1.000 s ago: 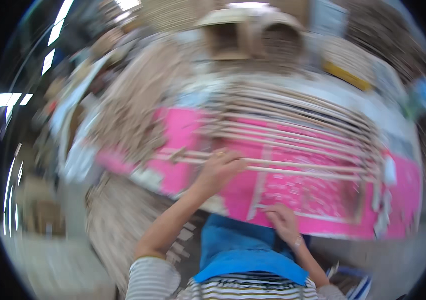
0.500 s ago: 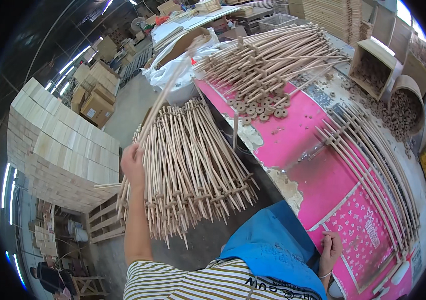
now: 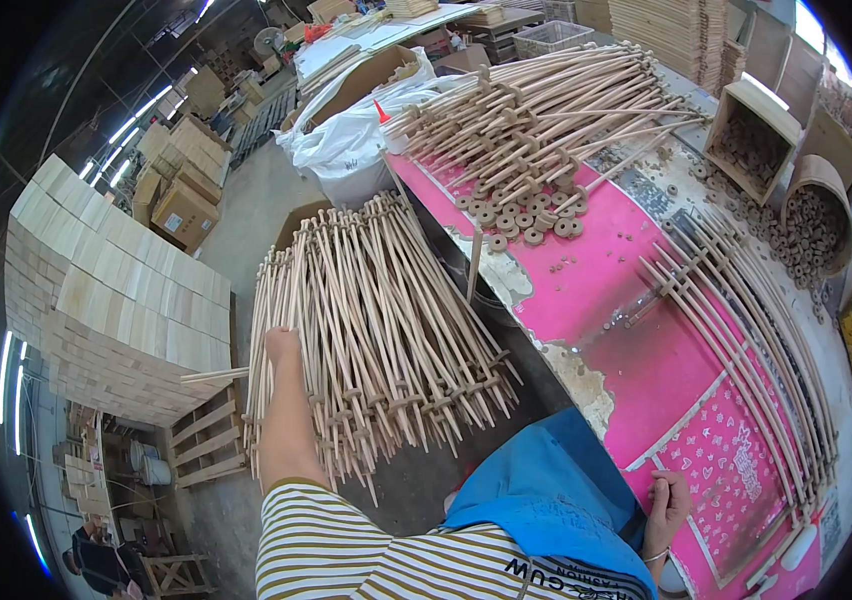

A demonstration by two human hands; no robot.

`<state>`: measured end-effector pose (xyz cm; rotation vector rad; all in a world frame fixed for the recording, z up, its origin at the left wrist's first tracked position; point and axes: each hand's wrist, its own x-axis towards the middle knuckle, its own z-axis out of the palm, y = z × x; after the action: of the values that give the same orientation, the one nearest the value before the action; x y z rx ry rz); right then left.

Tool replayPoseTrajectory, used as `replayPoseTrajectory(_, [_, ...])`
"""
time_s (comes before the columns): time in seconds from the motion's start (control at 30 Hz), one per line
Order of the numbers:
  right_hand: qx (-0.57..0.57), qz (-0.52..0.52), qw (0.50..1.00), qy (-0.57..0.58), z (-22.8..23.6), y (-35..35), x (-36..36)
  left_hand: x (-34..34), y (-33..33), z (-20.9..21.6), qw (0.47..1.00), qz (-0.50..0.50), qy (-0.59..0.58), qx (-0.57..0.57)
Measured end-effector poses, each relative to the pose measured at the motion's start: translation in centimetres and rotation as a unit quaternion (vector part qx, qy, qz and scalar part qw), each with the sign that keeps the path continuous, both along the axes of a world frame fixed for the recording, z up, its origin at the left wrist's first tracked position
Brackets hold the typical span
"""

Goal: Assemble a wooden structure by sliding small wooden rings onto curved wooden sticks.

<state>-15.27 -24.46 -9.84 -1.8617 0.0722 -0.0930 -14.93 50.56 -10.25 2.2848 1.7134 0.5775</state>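
My left hand (image 3: 284, 345) is closed at the left side of a big pile of pale wooden rods (image 3: 376, 310), many with a small round disc near the end. Its fingers are wrapped round a rod that lies among the others. At the near edge of the pink-covered table (image 3: 618, 400) rests my right hand (image 3: 668, 497), its fingers curled in. Whatever it holds, if anything, is hidden. Beyond it on the table, a row of rods (image 3: 746, 370) lies side by side, with discs on their far ends.
At the table's far end lie a heap of rods (image 3: 546, 110) and loose wooden rings (image 3: 526, 215). A tipped wooden box (image 3: 754, 140) and a round tub (image 3: 816, 225) hold more rings. White sacking (image 3: 346, 150) stands behind the pile; stacked wood blocks (image 3: 126, 300) rise at left.
My left hand has come down onto the pile, and the rod that swung blurred above it now lies among the others. My right hand has stayed at the table edge.
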Motion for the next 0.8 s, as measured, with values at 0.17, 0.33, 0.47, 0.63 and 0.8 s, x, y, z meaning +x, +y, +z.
replayPoseTrajectory(0.17, [-0.01, -0.048, 0.999, -0.015, 0.0, 0.0, -0.5, 7.0, -1.7, -3.3, 0.997, -0.004, 0.025, -0.073])
replayPoseTrajectory(0.33, [-0.081, -0.036, 0.996, -0.009, 0.9, -0.1, -0.1, 6.7, 2.2, -7.5, 0.838, -0.29, 0.454, 0.088])
replayPoseTrajectory(0.47, [-0.057, -0.018, 0.998, -0.011, 1.0, -0.1, 0.5, 7.7, 0.5, -10.0, 0.981, -0.075, -0.036, -0.176])
replayPoseTrajectory(0.63, [-0.021, 0.0, 1.0, -0.022, 1.4, -0.5, 0.7, 9.1, -9.5, -1.4, 0.982, -0.089, 0.159, 0.037])
replayPoseTrajectory(0.8, [-0.003, -0.015, 0.999, -0.031, 1.6, -1.2, 0.6, 17.4, -26.2, 7.6, 0.813, -0.468, -0.235, 0.254])
